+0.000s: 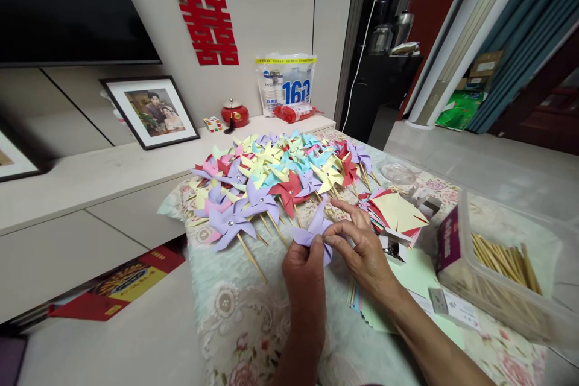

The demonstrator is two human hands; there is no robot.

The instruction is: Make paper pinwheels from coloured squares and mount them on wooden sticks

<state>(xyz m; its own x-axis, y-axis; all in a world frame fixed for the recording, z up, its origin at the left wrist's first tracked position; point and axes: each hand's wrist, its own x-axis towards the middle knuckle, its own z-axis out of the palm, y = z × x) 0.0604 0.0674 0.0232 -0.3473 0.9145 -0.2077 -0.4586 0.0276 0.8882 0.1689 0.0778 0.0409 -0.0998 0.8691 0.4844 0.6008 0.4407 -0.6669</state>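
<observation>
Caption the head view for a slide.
Both hands, left hand and right hand, pinch a purple paper pinwheel beside a pile of finished pinwheels.

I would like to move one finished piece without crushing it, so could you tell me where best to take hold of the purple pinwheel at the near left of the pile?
Grip the purple pinwheel by its bare wooden stick, coming from the near side. The stick points toward the person, clear of the pile; the folded blades look easily crushed.

Both hands pinch a purple paper pinwheel (313,230) at centre: left hand (304,270) at its 6 o'clock, right hand (364,251) at 3. Finished pinwheels (275,178) heap at 11 o'clock; a clear box of sticks (502,268) sits at 3.
</observation>
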